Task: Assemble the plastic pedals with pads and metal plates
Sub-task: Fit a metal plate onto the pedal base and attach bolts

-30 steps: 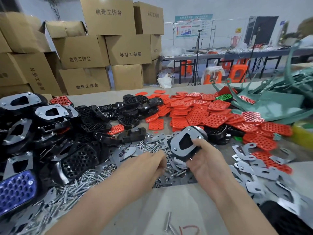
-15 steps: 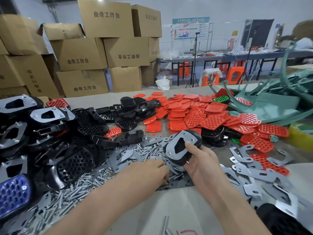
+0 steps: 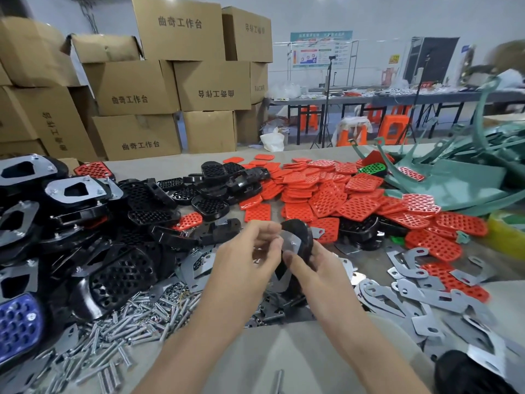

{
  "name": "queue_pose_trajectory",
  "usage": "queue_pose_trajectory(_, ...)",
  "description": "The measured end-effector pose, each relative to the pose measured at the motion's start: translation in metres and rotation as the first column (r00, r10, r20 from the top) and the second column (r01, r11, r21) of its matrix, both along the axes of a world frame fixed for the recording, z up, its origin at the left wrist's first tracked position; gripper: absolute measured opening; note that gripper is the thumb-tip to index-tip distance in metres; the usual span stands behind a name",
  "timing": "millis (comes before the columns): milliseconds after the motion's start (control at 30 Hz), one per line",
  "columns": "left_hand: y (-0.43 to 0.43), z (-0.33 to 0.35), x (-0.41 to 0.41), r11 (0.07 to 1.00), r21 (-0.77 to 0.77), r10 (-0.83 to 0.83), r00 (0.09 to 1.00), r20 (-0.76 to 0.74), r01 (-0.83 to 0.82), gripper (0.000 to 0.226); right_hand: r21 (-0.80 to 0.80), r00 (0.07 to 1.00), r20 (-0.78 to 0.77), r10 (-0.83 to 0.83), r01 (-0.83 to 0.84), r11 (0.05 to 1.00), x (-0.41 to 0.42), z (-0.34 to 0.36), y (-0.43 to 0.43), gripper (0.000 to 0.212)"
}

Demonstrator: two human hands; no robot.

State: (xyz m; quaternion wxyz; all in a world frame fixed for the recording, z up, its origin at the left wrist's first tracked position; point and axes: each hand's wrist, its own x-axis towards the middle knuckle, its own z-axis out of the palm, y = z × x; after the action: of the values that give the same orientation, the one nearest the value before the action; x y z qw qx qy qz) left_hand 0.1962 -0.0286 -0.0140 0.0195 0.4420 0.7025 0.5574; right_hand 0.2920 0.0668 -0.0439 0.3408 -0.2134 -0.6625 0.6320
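A black plastic pedal with a grey metal plate on its face stands on edge above the table's middle. My right hand grips it from below and behind. My left hand has curled fingers at the plate's left edge; whether they pinch a small part is blurred. Loose metal plates lie to the right. Orange pads are heaped behind. Bare black pedals lie to the left.
Silver bolts litter the near left. Finished pedals with plates stack at the far left, a blue pad below them. Green metal frames sit at right, a yellow tape roll beside them. Cardboard boxes stand behind.
The pedal has been lifted and turned on edge by my right hand. My left hand rose from the bolt pile and now meets the plate's edge.
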Motion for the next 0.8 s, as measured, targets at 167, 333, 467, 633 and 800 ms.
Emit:
queue_pose_trajectory(167,0.0019,-0.0078,0.0033,0.999,0.041,0.017,0.984,-0.178,-0.010,0.014,0.019,0.998,-0.012,0.058,-0.058,0.998,0.0014,0.0041,-0.0059,0.017)
queue_pose_trajectory(333,0.0002,-0.0082,0.0039,0.995,0.083,0.064,0.969,-0.238,-0.045,0.012,0.028,0.995,-0.058,0.079,-0.077,0.997,0.0015,0.0093,-0.0104,0.013)
queue_pose_trajectory(467,0.0028,-0.0107,0.0062,0.991,0.123,0.078,0.971,-0.226,-0.051,0.010,0.000,0.993,-0.094,0.077,-0.077,0.997,0.0019,0.0094,-0.0108,0.015)
queue_pose_trajectory(633,0.0012,-0.0085,0.0049,0.996,0.089,0.034,0.982,-0.184,-0.018,0.014,-0.024,0.988,-0.105,0.114,-0.117,0.993,0.0023,0.0069,-0.0091,0.017)
queue_pose_trajectory(800,-0.0031,-0.0039,0.0003,0.997,0.041,-0.060,0.989,-0.133,0.066,0.029,-0.100,0.975,-0.101,0.199,-0.208,0.973,0.0033,0.0049,-0.0081,0.019)
